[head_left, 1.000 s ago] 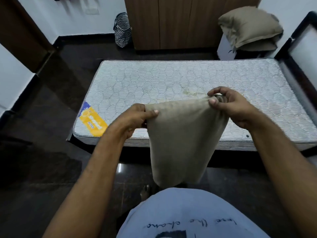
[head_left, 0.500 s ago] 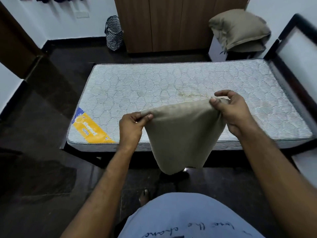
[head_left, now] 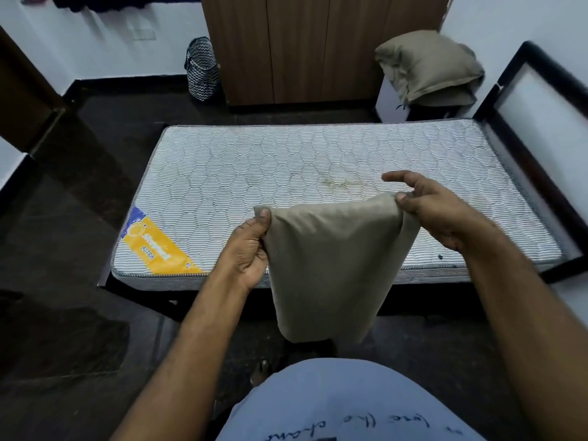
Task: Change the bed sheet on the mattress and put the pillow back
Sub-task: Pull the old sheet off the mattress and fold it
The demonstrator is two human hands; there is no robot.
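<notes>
Item: folded khaki-beige cotton bed sheet [head_left: 334, 265], held in the air at centre frame, in front of the near long edge of the bed. Its top edge runs between the two hands; the rest hangs down in a soft taper toward 6 o'clock, its lower end level with the dark floor.

Left hand [head_left: 251, 246]: at the sheet's 9 o'clock corner, thumb on the near face and curled fingers behind, pinching the cloth.

Right hand [head_left: 442, 211]: at the sheet's 2 o'clock corner, thumb and a lower finger pinching the edge; the index finger is stretched out apart above, clear of the fabric.

White quilted striped bare mattress [head_left: 318, 173]: lies flat behind the sheet, filling the middle of the view, with a faint yellowish stain near its centre. Yellow and blue brand label [head_left: 156, 246] at its 8 o'clock corner.

Khaki-beige stuffed pillow [head_left: 429, 65]: at 1 o'clock beyond the mattress, resting on a white stand, well apart from the hands.

Brown wooden wardrobe [head_left: 302, 43]: at 12 o'clock against the wall.

Black-and-white zigzag basket [head_left: 202, 71]: at 11 o'clock, just beside the wardrobe.

Black bed frame panel [head_left: 537, 122]: at 3 o'clock, along the mattress end.
</notes>
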